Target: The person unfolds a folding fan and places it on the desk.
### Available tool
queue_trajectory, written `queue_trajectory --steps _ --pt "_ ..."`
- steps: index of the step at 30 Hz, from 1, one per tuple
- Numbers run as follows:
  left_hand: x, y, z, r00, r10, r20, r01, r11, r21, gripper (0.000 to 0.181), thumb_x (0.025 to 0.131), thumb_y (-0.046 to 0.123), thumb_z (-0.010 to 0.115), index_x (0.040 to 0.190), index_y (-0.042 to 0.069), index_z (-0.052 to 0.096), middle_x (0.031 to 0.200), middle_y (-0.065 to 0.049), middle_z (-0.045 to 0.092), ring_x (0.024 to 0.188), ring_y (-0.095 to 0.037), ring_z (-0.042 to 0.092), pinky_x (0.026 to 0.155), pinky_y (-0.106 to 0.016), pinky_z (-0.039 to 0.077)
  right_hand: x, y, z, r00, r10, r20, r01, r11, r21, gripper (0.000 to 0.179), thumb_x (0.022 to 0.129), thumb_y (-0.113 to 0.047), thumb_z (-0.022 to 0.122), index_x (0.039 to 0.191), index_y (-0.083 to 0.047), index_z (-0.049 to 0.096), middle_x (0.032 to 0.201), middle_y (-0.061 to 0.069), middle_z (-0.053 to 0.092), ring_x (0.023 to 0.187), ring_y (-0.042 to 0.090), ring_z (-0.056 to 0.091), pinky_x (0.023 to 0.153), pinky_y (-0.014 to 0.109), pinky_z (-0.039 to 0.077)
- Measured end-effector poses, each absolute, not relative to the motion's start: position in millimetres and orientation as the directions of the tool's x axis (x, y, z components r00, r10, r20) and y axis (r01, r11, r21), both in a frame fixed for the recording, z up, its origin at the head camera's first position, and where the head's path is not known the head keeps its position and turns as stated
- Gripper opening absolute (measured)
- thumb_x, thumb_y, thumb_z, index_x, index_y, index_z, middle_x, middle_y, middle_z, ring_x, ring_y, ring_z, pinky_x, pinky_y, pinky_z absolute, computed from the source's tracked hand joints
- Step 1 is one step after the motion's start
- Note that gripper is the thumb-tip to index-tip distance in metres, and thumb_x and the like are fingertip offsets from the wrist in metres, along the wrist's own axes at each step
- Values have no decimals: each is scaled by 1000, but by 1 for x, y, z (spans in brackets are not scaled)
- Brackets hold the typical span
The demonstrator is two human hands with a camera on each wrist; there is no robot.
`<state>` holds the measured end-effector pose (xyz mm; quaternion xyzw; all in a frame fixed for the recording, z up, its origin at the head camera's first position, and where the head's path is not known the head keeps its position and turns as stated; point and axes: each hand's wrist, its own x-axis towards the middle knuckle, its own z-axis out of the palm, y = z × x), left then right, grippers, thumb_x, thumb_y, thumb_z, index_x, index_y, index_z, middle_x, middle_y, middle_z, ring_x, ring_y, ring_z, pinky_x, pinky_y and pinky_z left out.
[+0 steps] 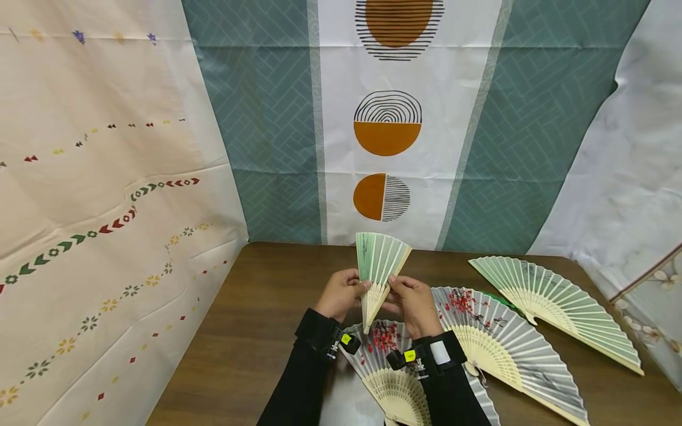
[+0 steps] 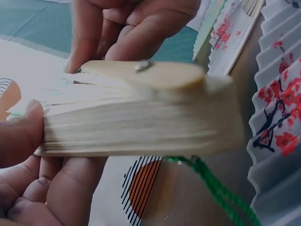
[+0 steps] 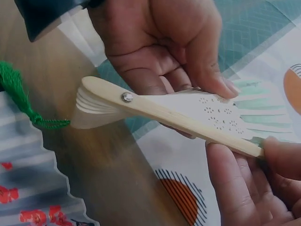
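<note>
A green folding fan (image 1: 379,257), partly spread, stands above the table with its pivot end down. My left hand (image 1: 340,294) pinches one side of it between thumb and fingers. On the opposite side, my right hand (image 1: 418,306) grips the outer rib with its thumb in front. The right wrist view shows the pale ribs with small flower-shaped cutouts, a metal pivot (image 3: 127,97) and a green tassel (image 3: 19,92) hanging from the end. Below the hands lies a spread grey fan (image 1: 385,337) with red blossoms, partly covered by my right forearm.
Another spread grey fan (image 1: 511,337) with red blossoms lies right of my right hand. Beyond it, a spread green fan (image 1: 559,299) rests near the right edge of the brown wooden table (image 1: 229,343). Patterned cloths (image 1: 266,118) hang behind the table and at its sides.
</note>
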<state>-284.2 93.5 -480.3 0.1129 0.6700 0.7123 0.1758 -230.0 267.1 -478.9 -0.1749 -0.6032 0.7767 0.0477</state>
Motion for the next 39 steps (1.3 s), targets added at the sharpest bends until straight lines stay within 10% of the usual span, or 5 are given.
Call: queue_trajectory --steps 39 --pt "-291 91 -482 -956 287 -67 -125 -188 974 22 113 -4 63 129 -19 69 91 1 76 84 -8 73 72 -22 64 -230 273 -477 -914 350 -207 67 -372 -926 23 118 -16 65 127 3 75 93 -4 68 79 8 73 76 28 73"
